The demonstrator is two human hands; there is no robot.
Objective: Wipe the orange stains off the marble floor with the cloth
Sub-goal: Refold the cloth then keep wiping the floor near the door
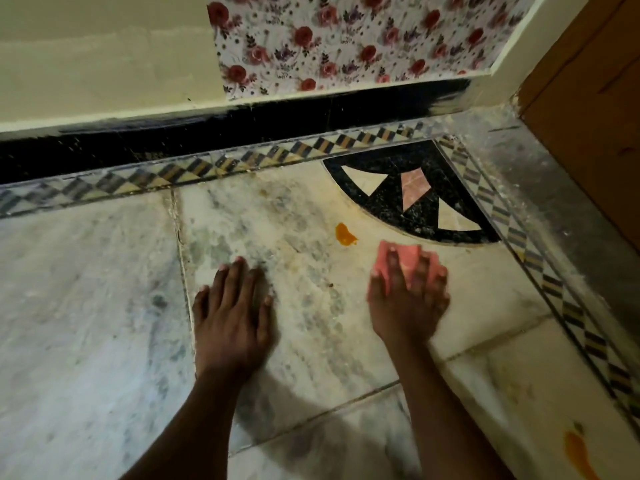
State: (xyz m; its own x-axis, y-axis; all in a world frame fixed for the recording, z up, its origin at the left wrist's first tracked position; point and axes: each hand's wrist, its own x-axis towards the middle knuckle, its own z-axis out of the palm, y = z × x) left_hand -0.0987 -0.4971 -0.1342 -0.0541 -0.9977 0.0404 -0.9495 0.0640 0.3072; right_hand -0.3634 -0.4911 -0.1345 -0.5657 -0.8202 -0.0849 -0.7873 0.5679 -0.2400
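My right hand (pixel 408 299) presses a pink cloth (pixel 403 256) flat onto the marble floor (pixel 311 323), fingers spread over it and blurred. An orange stain (pixel 345 234) lies on the marble just beyond and left of the cloth, a short gap away. A second, longer orange stain (pixel 578 455) sits at the bottom right near the patterned border. My left hand (pixel 232 317) rests flat on the floor to the left, fingers straight, holding nothing.
A black fan-shaped inlay (pixel 415 188) fills the floor's far right corner. A checkered border strip (pixel 242 161) runs along the black skirting and down the right side. A floral-papered wall (pixel 346 39) stands ahead; a brown wooden door (pixel 595 98) is at right.
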